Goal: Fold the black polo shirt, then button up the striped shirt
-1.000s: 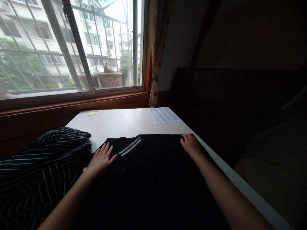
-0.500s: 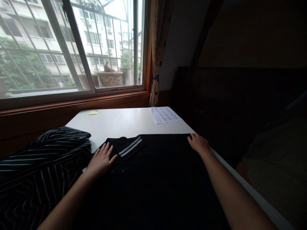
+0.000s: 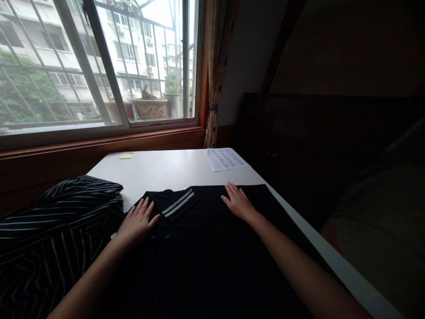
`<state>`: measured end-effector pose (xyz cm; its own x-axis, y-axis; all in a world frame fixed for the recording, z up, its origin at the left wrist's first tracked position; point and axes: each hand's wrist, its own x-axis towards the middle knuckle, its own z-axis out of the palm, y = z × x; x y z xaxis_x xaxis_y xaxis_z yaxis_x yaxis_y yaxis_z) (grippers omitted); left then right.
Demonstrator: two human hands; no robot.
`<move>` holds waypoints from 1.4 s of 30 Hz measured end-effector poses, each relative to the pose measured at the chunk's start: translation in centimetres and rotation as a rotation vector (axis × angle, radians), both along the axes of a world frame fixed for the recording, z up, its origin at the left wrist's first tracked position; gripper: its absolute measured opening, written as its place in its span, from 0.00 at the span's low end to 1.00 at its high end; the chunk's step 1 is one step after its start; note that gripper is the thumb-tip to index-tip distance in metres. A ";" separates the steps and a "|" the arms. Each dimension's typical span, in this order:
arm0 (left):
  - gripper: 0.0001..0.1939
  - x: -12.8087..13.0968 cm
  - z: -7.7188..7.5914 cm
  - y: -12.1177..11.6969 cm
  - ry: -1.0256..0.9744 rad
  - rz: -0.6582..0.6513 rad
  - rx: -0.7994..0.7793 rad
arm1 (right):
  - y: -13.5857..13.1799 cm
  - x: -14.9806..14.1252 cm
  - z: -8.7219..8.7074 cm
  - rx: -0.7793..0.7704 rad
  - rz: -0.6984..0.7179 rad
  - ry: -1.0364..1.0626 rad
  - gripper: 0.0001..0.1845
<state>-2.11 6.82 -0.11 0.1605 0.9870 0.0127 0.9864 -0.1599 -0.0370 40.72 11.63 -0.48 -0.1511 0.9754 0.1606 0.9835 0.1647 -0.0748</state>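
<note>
Both forearms reach forward, palms down, over a black shirt (image 3: 212, 257) spread across the table (image 3: 159, 166). The left hand (image 3: 137, 223) lies flat beside the striped collar (image 3: 179, 205), its fingers (image 3: 150, 208) splayed and unclenched; the right hand (image 3: 239, 203), well apart from it, angles leftward at the shirt's far edge, fingers outstretched and loose.

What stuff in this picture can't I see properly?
All in the head view:
- Lower end of the black shirt: cut off by the bottom edge.
- Cloth under the left hand and right hand: hidden by them.
- Rest of the striped cloth: cut off by the left and bottom edges.
- Marks on the papers: too small and blurred to read.
</note>
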 end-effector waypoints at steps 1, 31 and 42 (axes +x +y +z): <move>0.37 0.0 0.0 0.0 -0.001 0.000 -0.003 | -0.6 -1.5 -0.1 -0.025 0.085 0.020 0.39; 0.38 -0.4 -0.5 0.2 -0.024 0.002 0.021 | 0.1 1.4 -0.1 -0.005 0.072 0.003 0.32; 0.38 -0.6 -0.7 0.4 -0.038 0.031 -0.007 | 2.0 3.6 -0.5 -0.047 -0.099 0.000 0.33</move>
